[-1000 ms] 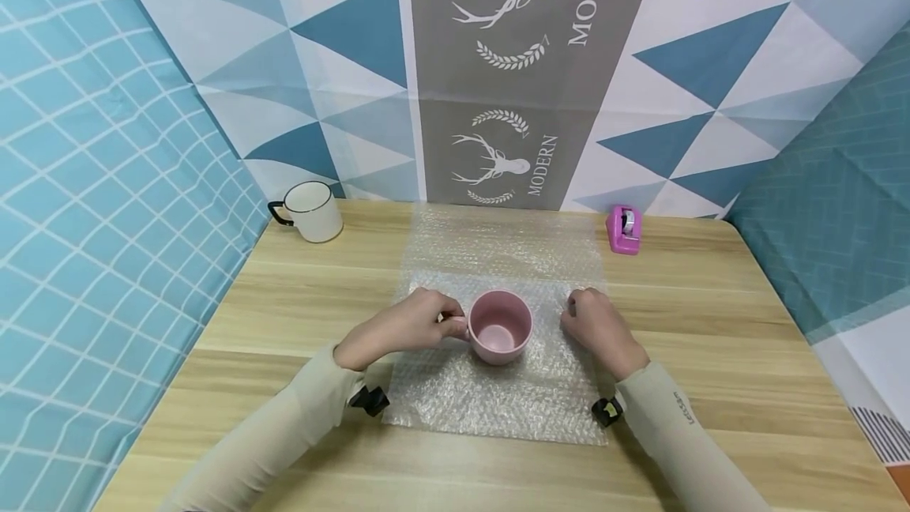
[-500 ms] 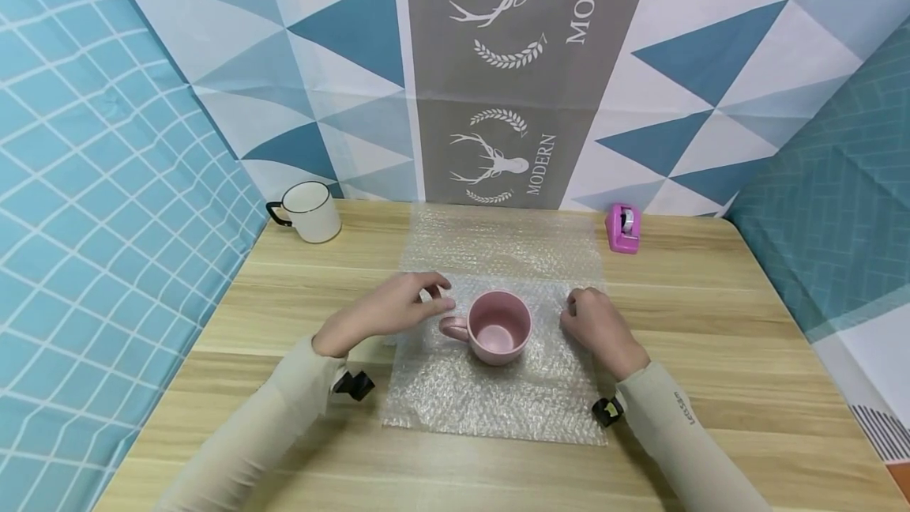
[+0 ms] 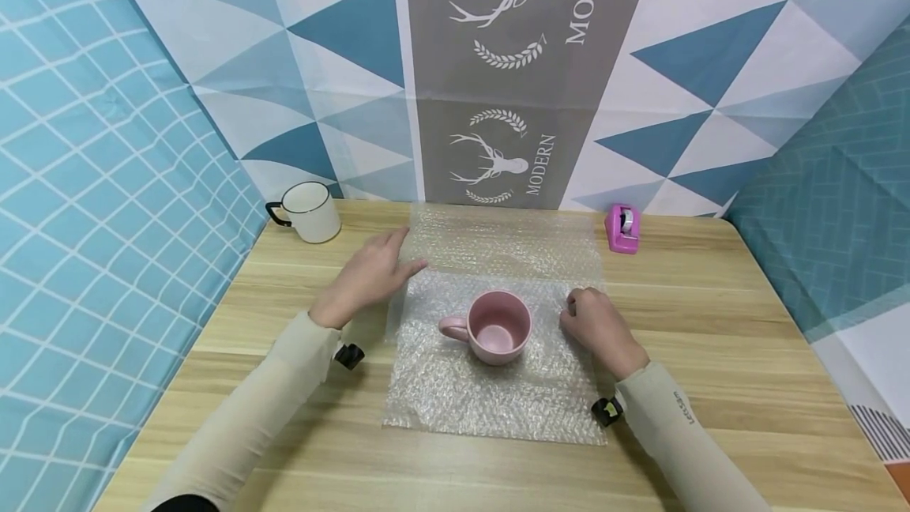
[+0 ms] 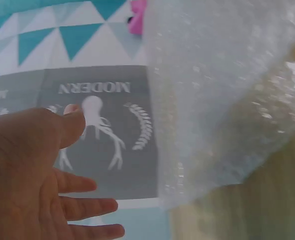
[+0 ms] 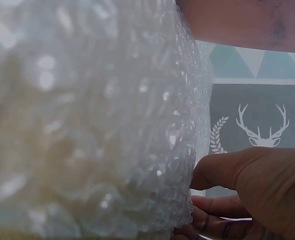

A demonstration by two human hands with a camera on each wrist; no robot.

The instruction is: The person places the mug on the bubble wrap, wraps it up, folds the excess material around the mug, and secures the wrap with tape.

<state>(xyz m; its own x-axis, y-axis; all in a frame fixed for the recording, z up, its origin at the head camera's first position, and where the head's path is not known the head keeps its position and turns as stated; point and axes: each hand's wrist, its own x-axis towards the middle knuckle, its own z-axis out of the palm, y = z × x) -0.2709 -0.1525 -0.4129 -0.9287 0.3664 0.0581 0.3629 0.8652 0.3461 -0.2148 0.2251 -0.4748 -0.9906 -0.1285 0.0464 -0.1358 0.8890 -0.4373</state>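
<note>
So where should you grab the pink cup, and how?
Probably by its handle, coming from the left: the pink cup stands upright on the bubble wrap, and the handle sticks out that way, likely an easy loop to hold.

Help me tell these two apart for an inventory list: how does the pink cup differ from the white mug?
The pink cup is pink all over, its handle included; the white mug has a dark rim and a black handle. The pink cup stands on bubble wrap, while the white mug stands on bare table near the back edge. Both are upright, with handles toward the person's left.
</note>
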